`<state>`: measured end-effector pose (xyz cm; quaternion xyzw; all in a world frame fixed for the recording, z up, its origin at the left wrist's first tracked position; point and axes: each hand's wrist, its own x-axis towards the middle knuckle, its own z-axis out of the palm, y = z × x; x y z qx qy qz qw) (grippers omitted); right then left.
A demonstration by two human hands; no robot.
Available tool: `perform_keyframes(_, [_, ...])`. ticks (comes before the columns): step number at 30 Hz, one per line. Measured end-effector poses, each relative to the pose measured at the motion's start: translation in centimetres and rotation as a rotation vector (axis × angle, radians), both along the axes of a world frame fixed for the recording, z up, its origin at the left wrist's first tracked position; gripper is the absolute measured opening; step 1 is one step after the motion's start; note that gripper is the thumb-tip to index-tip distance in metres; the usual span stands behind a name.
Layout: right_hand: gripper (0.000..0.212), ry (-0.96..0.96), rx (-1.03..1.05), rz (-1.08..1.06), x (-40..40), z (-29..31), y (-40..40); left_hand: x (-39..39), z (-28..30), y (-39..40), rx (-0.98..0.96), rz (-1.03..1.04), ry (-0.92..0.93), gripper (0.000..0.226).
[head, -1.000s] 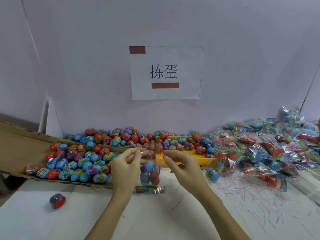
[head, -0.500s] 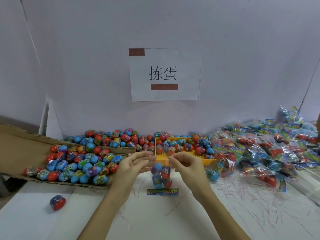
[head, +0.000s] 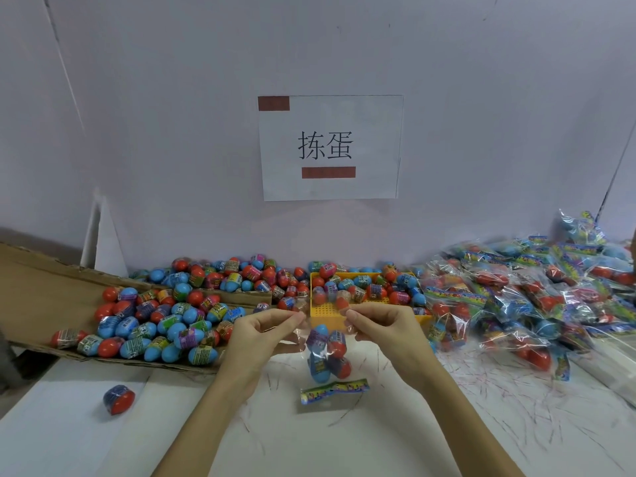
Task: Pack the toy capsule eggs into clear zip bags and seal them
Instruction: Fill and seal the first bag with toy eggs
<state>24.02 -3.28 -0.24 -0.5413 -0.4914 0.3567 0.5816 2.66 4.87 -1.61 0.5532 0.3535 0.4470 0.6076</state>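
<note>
Loose eggs [head: 161,321] on cardboard [head: 38,290] left, tray [head: 327,309] centre (against wall), filled bags [head: 537,290] right

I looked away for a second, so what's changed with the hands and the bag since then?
Both hands, left and right, carried the bag slightly rightward while pinching its top corners, and the gap between them widened, stretching the top. The grip, the loose egg and the tray stayed as they were.

I'm looking at a small packing station, not a home. A printed paper sign [head: 330,148] is taped to the bare wall at 12 o'clock; loose capsule eggs [head: 161,325] lie heaped on cardboard [head: 41,290] at 9 o'clock, filled bags [head: 537,297] are piled at 3 o'clock, and the white worktop [head: 481,407] is pen-scribbled.
</note>
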Motion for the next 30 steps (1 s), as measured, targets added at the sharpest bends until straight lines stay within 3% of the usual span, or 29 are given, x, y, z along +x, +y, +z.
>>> perform_keyframes(23, [0.024,0.087,0.023,0.136,1.5,0.0,0.0,-1.7,0.6,0.3,0.186,-0.072,-0.018,0.019])
perform_keyframes(30, [0.013,0.012,0.035,0.14,2.0,-0.3,-0.1,-1.7,0.6,0.4,0.313,-0.045,0.059,0.019])
